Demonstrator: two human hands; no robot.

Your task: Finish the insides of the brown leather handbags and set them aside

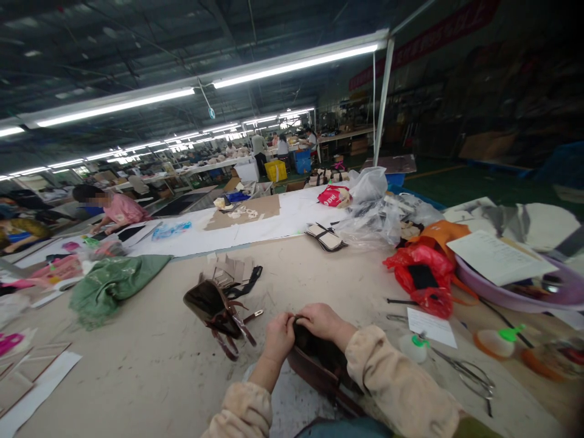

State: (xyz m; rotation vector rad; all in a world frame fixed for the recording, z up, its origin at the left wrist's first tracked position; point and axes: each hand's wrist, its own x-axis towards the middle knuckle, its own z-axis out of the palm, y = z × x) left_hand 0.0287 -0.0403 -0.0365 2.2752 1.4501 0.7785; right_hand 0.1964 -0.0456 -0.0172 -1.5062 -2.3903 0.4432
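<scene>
Both my hands grip a dark brown leather bag piece (314, 359) at the near edge of the worktable (150, 359). My left hand (278, 336) pinches its top edge, fingers curled. My right hand (322, 320) is closed over the same edge from the right. A second dark brown leather bag (218, 310) with loose straps and a metal buckle lies just left of my hands, with a stack of cardboard pieces (230, 267) behind it.
A green cloth (114, 283) lies at left, a red plastic bag (424, 277) and clear bags (374, 213) at right. Scissors (472, 374), glue bottles (495, 342) and a purple basin (511, 298) holding papers sit at right. A person in pink (121, 210) works at far left.
</scene>
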